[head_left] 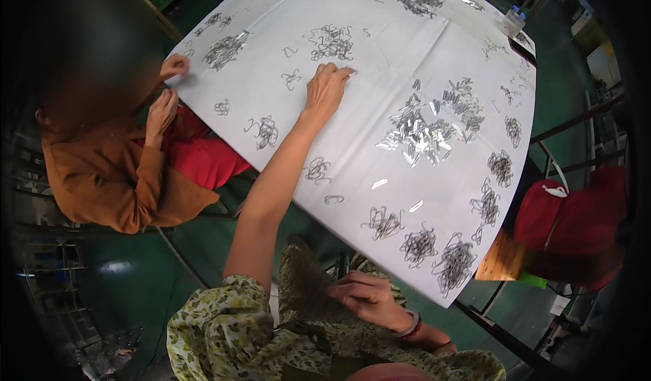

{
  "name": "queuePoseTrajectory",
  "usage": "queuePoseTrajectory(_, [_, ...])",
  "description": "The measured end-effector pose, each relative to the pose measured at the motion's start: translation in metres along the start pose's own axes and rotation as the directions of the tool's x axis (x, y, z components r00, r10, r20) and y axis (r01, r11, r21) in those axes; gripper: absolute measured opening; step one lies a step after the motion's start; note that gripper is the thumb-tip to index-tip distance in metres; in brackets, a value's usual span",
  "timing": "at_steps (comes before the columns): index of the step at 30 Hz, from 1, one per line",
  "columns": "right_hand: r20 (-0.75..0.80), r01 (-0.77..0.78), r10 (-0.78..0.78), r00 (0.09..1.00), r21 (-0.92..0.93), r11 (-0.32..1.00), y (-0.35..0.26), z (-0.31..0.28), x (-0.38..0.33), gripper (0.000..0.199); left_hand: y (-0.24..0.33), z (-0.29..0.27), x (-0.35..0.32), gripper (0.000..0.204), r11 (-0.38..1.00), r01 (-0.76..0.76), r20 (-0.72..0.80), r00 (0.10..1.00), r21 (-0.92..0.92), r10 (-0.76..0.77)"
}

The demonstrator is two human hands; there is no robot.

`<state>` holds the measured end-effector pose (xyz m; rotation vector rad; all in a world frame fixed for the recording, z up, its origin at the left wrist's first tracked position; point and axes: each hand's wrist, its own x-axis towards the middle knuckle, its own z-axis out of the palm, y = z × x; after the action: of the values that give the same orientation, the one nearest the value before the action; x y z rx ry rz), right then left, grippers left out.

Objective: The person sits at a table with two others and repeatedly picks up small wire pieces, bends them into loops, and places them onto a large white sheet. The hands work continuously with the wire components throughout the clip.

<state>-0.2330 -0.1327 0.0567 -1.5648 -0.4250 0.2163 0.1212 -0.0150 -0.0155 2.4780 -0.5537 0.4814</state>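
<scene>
My left arm stretches far across the white-covered table [380, 62]. At its end my left hand [327, 91] is closed, fingertips bent down at the near edge of a pile of bent metal wire hooks [332, 41]. Whatever it pinches, if anything, is too small to make out. My right hand [366, 298], with bands at the wrist, is held low over my lap, off the near table edge. Its fingers are curled together, and what they may hold is hidden. Short flat metal strips [424, 133] lie heaped to the right of my left hand.
Small heaps of wire hooks line the near edge [419, 245] and right edge [500, 167]. A co-worker in a brown top [102, 171] sits at left, hands at the table edge. A clear cup [513, 23] stands far right; a red-covered seat [563, 218] is at right.
</scene>
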Motion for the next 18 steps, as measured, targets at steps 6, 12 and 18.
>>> queuePoseTrajectory(6, [-0.042, -0.082, 0.080, 0.996, -0.038, 0.996, 0.008, -0.004, 0.002, 0.026, -0.013, 0.050, 0.046, 0.015, 0.957, -0.063, 0.185, 0.983, 0.285, 0.009])
queuePoseTrajectory(12, [-0.069, -0.001, -0.010, 0.998, -0.155, 0.988, 0.013, 0.003, -0.005, 0.027, 0.026, -0.005, -0.027, 0.013, 0.999, 0.024, 0.256, 0.966, 0.030, -0.031])
queuePoseTrajectory(18, [-0.188, -0.016, -0.007, 0.982, -0.120, 0.993, 0.003, 0.022, -0.011, 0.017, 0.100, -0.124, -0.138, 0.023, 0.856, 0.273, 0.376, 0.921, -0.438, -0.101])
